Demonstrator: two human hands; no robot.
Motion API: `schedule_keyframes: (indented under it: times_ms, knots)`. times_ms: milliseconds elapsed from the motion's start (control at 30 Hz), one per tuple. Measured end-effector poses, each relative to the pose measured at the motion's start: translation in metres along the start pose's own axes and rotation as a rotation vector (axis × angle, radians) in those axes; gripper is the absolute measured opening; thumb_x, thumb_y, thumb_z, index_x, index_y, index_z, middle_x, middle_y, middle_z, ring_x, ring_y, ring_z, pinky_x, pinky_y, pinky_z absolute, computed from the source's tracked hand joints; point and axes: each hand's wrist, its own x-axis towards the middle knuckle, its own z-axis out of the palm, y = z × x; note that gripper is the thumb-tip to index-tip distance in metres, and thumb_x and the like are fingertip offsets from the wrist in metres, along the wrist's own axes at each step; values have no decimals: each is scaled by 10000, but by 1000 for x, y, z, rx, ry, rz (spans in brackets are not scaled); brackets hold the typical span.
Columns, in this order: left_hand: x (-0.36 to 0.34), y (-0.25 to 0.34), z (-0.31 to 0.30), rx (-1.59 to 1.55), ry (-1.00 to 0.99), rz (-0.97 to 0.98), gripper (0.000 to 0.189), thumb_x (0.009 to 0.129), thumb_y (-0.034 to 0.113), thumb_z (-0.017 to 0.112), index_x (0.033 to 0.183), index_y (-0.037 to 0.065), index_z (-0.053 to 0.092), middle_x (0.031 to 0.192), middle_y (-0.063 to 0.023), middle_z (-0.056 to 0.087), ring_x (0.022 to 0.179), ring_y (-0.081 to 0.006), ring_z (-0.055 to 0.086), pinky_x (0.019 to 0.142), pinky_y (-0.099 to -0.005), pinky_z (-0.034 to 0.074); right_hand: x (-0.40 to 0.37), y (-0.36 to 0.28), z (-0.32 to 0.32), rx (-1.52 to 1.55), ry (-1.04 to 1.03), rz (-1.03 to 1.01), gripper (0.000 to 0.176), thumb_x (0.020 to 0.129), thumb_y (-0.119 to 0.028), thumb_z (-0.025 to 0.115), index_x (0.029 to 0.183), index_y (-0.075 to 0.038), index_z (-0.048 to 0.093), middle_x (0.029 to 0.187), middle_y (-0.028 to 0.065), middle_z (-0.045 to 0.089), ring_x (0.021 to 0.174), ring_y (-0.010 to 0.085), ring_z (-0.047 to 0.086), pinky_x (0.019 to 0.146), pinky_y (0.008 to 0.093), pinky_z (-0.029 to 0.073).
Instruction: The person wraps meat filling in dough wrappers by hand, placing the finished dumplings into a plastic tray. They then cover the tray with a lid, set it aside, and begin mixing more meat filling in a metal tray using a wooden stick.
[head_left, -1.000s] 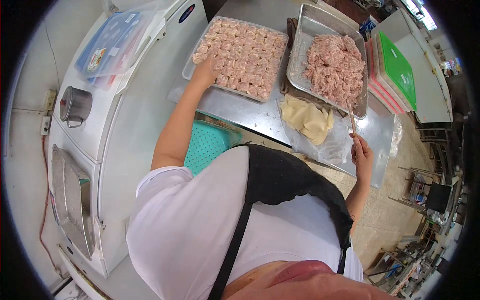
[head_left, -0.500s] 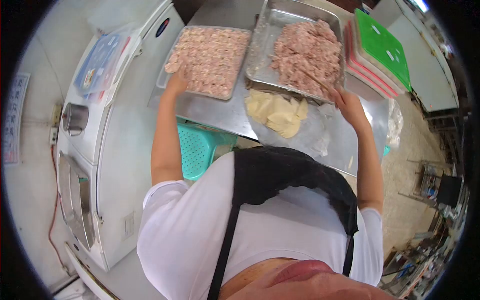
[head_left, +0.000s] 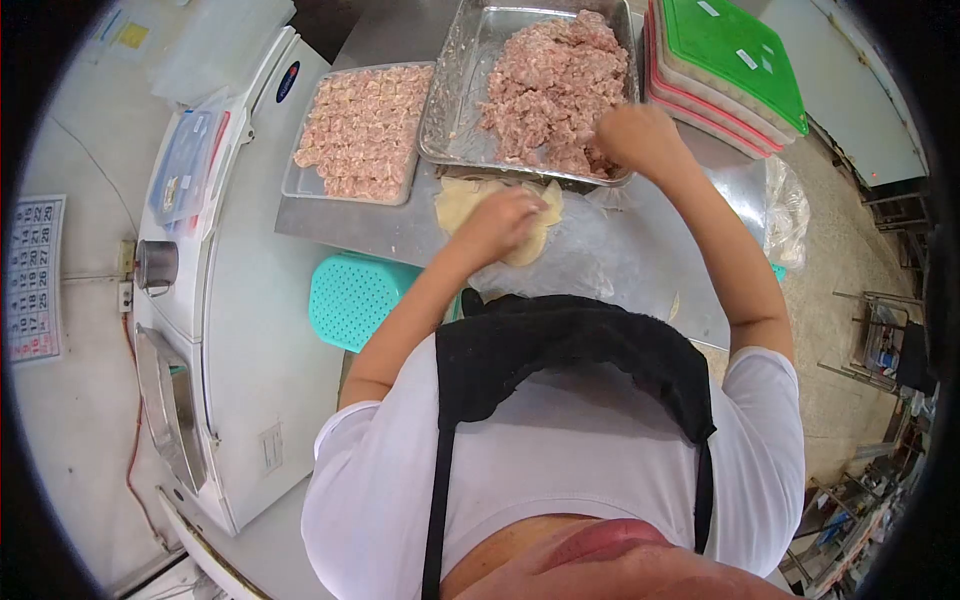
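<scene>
My left hand point(head_left: 505, 222) is over the pile of thin yellow dough wrappers point(head_left: 459, 202), its fingers curled and pinched together at a wrapper. At the right rim of a metal tray point(head_left: 455, 112), my right hand point(head_left: 640, 138) is closed in a fist; the wooden stick it held a moment ago is hidden behind it. Pink minced meat point(head_left: 555, 85) is heaped in that tray. To the left, a plastic tray point(head_left: 408, 190) carries close rows of small meat-filled dumplings point(head_left: 365, 125).
Stacked containers with a green lid point(head_left: 735, 60) stand right of the metal tray. Clear plastic sheeting point(head_left: 580, 265) lies on the steel table point(head_left: 670, 250) below the wrappers. A turquoise perforated stool point(head_left: 350, 295) is under the table's left side. A white fridge point(head_left: 265, 300) stands at left.
My left hand has moved right from the dumpling tray to the wrappers. My right hand has risen to a fist at the metal tray's rim, and the stick no longer shows. The view has shifted.
</scene>
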Motion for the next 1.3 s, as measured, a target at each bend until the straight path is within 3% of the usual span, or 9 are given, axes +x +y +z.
schedule_keyframes:
  times_ms: [233,333,433,533,633,767,867,1067,1300]
  knots:
    - [16,-1,23,418,1,-88,233,797,197,617,967,41,653,996,-128,618,962,-314,568,864,-397,447,-7,-27,43,5,113,-145,170,774,-159,566,753,-54,697,749,152,674,692,299,677,593,419,537]
    - [4,-7,6,138,61,-89,232,849,222,600,987,43,655,963,-104,636,916,-267,598,837,-366,459,1,-8,16,34,-36,-76,170,757,-157,573,762,-42,696,755,159,673,715,308,679,611,418,539]
    - [-6,-6,-5,-546,517,-360,300,907,260,556,938,-29,626,833,-125,621,767,-206,589,713,-307,459,17,-7,34,24,19,-62,183,774,-167,564,776,-43,699,771,164,675,740,313,679,625,417,540]
    - [-10,-13,-33,-578,444,-510,266,883,224,582,953,-29,623,882,-163,635,802,-265,611,754,-334,475,15,-42,51,82,71,-144,201,786,-197,566,778,-50,704,758,160,674,733,311,680,625,411,542]
    - [-20,-20,-37,-7,542,-123,231,843,183,617,977,-5,624,943,-163,632,869,-325,604,794,-374,479,11,-28,9,55,-105,29,225,801,-208,546,766,-47,699,746,169,671,720,320,677,625,415,543]
    - [-41,-45,-28,129,100,151,286,784,165,655,1047,60,612,1056,-122,612,1009,-322,563,861,-396,457,10,-38,17,-62,-174,45,234,807,-220,540,785,-46,696,772,183,669,737,323,676,628,421,542]
    - [-46,-41,-32,74,97,87,298,774,209,682,1022,64,603,1043,-117,605,993,-316,561,864,-394,450,21,-82,43,70,15,-12,239,785,-246,570,788,-43,697,762,188,665,736,322,676,621,424,541]
    - [-34,-54,-41,-58,68,154,323,768,240,695,1019,57,606,952,-107,589,908,-306,562,811,-395,456,45,-69,13,646,-201,112,424,900,-378,523,829,11,674,822,245,642,819,381,636,724,495,489]
    - [-40,-93,-27,-282,57,-68,273,780,207,677,1009,60,650,958,-103,607,906,-287,572,804,-375,452,41,-75,13,76,-256,171,374,860,-329,567,771,15,682,764,232,650,760,348,660,681,467,516]
